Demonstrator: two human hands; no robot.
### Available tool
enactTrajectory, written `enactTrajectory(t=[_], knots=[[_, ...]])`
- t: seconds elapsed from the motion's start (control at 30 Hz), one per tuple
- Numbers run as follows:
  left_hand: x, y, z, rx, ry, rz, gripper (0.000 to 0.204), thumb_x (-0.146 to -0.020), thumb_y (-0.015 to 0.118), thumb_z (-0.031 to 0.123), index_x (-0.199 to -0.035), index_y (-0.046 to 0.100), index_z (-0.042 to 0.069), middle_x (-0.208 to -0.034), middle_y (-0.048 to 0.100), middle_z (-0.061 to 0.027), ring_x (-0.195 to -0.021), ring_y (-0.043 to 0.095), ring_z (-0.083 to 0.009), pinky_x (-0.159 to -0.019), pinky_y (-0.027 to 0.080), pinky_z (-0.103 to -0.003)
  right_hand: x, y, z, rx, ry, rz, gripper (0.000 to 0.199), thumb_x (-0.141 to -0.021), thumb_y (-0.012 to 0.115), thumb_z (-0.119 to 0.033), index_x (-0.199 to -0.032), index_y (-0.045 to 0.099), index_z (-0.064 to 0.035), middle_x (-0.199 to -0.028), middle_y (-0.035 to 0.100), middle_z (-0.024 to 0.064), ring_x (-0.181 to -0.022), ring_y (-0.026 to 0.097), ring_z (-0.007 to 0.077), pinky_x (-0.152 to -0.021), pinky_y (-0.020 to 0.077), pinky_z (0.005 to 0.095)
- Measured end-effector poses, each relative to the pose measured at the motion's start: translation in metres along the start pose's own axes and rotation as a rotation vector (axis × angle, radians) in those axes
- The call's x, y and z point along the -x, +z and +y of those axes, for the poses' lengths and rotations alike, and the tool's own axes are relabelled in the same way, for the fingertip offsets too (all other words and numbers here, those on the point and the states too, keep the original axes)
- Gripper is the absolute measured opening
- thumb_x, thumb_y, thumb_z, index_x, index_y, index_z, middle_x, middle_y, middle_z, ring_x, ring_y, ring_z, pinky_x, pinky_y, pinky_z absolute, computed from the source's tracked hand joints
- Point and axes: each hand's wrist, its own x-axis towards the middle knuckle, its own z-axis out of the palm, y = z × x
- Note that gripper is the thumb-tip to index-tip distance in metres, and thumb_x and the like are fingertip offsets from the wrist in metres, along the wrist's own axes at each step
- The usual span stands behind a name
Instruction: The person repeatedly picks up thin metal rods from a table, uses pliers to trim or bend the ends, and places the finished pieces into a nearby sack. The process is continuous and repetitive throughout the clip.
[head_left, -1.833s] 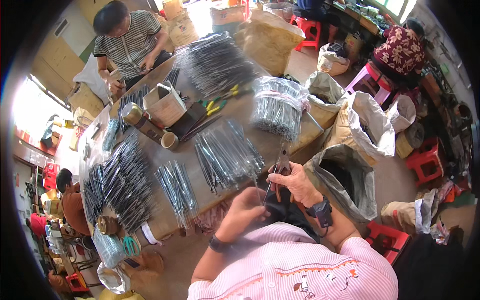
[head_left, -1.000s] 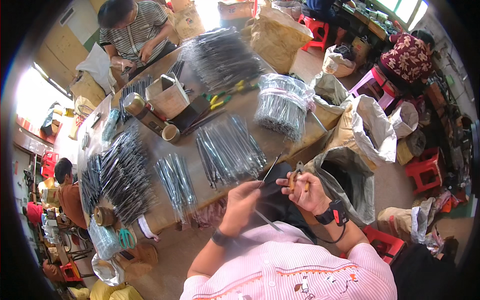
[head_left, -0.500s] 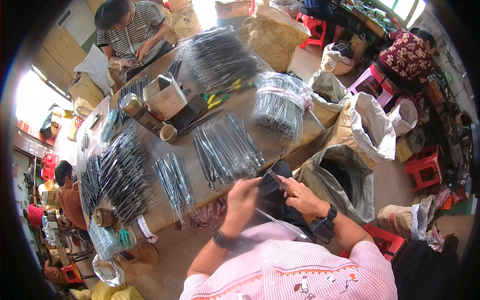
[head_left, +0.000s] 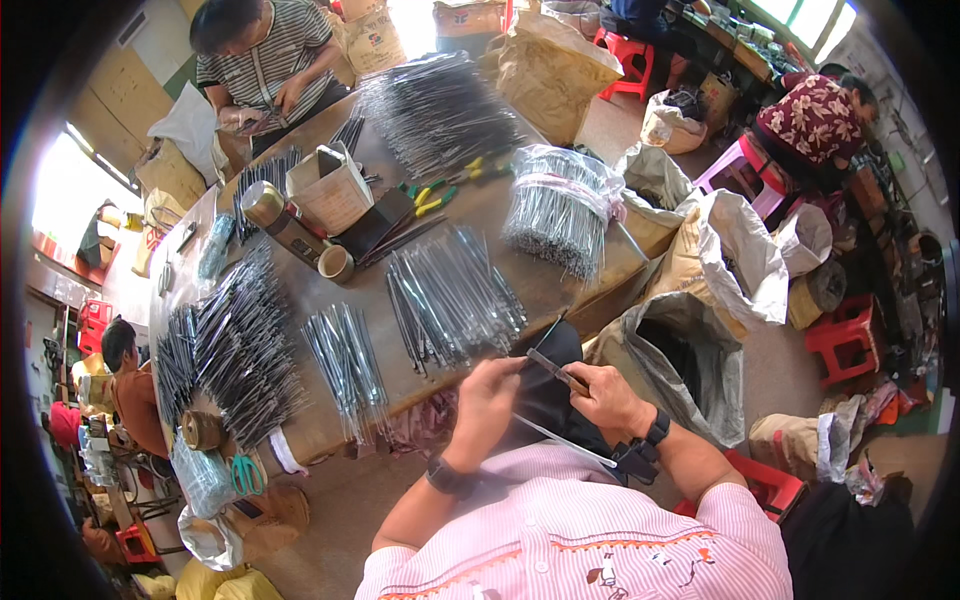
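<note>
From the head camera, my left hand point(head_left: 487, 398) and right hand point(head_left: 607, 397) met just off the near edge of the wooden worktable point(head_left: 520, 290), over my lap. Between them ran a thin dark metal rod point(head_left: 556, 371), its long axis slanting from upper left, by my left fingertips, down to the right, where my right fingers were closed around it. My left fingers looked curled and pinched on the rod's upper end, though at that size I could not be sure they gripped rather than only touched it. My right hand was the nearer to the rod's middle. A clear narrow sleeve point(head_left: 565, 443), I think, trailed from below my hands toward my right wrist.

Just ahead of my left hand lay a fanned pile of bagged rods point(head_left: 452, 290), and left of it a smaller pile point(head_left: 345, 362). Farther right stood a bundle wrapped in clear plastic point(head_left: 563, 205). An open cardboard box point(head_left: 330, 190) sat by a brass-coloured flask point(head_left: 272, 212), with yellow-handled pliers point(head_left: 432, 200) beyond. An open grey sack point(head_left: 680, 365) gaped beside my right hand
</note>
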Motion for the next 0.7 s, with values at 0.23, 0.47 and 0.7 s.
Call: enactTrajectory(t=[0.23,0.47,0.7], knots=[[-0.005,-0.015,0.008,-0.1,0.02,-0.064,0.027,-0.099,0.054,0.016,-0.119,0.064,0.001,-0.087,0.057,0.0003,-0.074,0.051,-0.0041,-0.064,0.043,-0.019,-0.005,0.001,0.002,0.054,-0.043,0.071,0.032,-0.076,0.059,-0.016,-0.104,0.061,-0.0023,-0.085,0.064,0.0238,-0.081,0.062,0.0421,-0.073,0.0503,0.0465],[0.015,-0.039,0.013,-0.26,0.141,-0.054,0.035,-0.087,0.063,0.004,-0.122,0.061,-0.002,-0.088,0.051,-0.0022,-0.074,0.05,-0.0108,-0.066,0.044,-0.023,-0.014,0.003,-0.006,0.004,-0.02,0.077,0.032,-0.076,0.058,-0.013,-0.107,0.059,-0.0057,-0.081,0.062,0.0219,-0.077,0.061,0.0417,-0.068,0.049,0.0448],[0.024,-0.058,-0.015,-0.158,-0.034,0.169,0.023,-0.095,0.057,0.006,-0.114,0.063,-0.006,-0.071,0.057,0.0006,-0.058,0.051,-0.0056,-0.053,0.042,-0.022,-0.031,0.027,-0.012,-0.046,-0.03,-0.046,0.051,-0.077,0.055,-0.011,-0.128,0.052,-0.0055,-0.083,0.066,0.0115,-0.076,0.064,0.0318,-0.074,0.0507,0.0382]])
